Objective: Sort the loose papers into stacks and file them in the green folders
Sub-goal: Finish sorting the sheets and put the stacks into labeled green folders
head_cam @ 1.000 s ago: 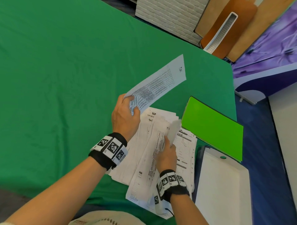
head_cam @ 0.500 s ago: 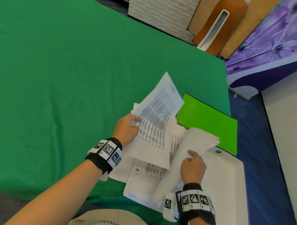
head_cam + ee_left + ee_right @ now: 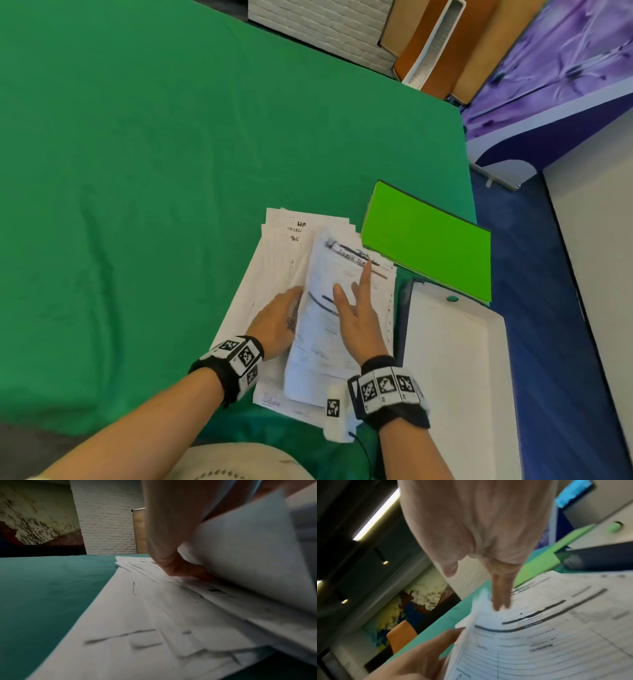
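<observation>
**A:** Where are the papers, and what are the hands doing?

**B:** The loose papers (image 3: 305, 308) lie fanned in a pile on the green-covered counter (image 3: 137, 205), near its right edge. The left hand (image 3: 277, 322) has its fingers tucked under the left edge of the top sheaf and holds it slightly raised. The right hand (image 3: 356, 318) lies flat on the top form, fingers straight and spread, pressing it down.

**A:** What has changed?

**B:** A second ago the left hand held one printed sheet up in the air, above the pile. Half a second ago it was lowering that sheet while the right hand lifted a curled page aside. Now neither sheet is aloft; both hands are down on the pile.

**A:** And for the task?

**B:** It looks like early sorting, squaring sheets together. A green folder (image 3: 428, 246) lies closed just beyond the pile (touching or not, I cannot tell), with a white tray-like box (image 3: 455, 377) beside it. Nothing is filed yet.
</observation>
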### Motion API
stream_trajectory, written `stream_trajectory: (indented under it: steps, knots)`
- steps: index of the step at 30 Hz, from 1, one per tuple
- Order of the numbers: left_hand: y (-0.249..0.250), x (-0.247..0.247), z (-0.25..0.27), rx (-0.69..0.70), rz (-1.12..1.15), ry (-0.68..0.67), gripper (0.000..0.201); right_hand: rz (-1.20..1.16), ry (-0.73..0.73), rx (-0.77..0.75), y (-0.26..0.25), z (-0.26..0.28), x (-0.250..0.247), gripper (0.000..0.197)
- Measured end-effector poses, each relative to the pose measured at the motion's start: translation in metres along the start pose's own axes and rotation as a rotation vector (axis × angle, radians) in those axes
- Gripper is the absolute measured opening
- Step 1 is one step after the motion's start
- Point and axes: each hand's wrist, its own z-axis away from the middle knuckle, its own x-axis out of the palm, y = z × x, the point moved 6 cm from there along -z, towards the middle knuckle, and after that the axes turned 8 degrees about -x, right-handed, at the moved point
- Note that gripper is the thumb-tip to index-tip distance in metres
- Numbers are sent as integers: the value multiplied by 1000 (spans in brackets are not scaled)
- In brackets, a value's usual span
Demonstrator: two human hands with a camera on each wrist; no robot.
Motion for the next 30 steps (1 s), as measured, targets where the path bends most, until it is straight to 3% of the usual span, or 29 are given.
stream_trajectory:
  steps: [3,5,8,14,17,21,24,28,30]
  knots:
    - [-17,-34,-3,-229,-115,338,78,155,113,122,41,-2,-15,82]
    - [-26,-57,-9,-387,-205,471,73,262,137,268,72,-1,-26,86]
    - [-27,-66,-29,-445,-214,412,78,376,120,439,92,5,-32,84]
    - [-23,-74,-54,-603,-267,323,80,392,97,554,94,-8,-34,85]
    - [-24,-75,-64,-574,-160,331,86,347,36,564,100,-15,-28,77]
    - [-23,-67,-74,-532,191,255,92,377,123,595,97,-18,-34,87]
    - [-8,-55,-74,-417,151,146,71,200,124,624,107,-22,-33,88]
    - [14,-43,-69,-297,163,128,57,33,67,579,112,-29,-38,53]
    - [26,-46,-61,-256,267,112,56,-6,43,572,110,-29,-40,52]
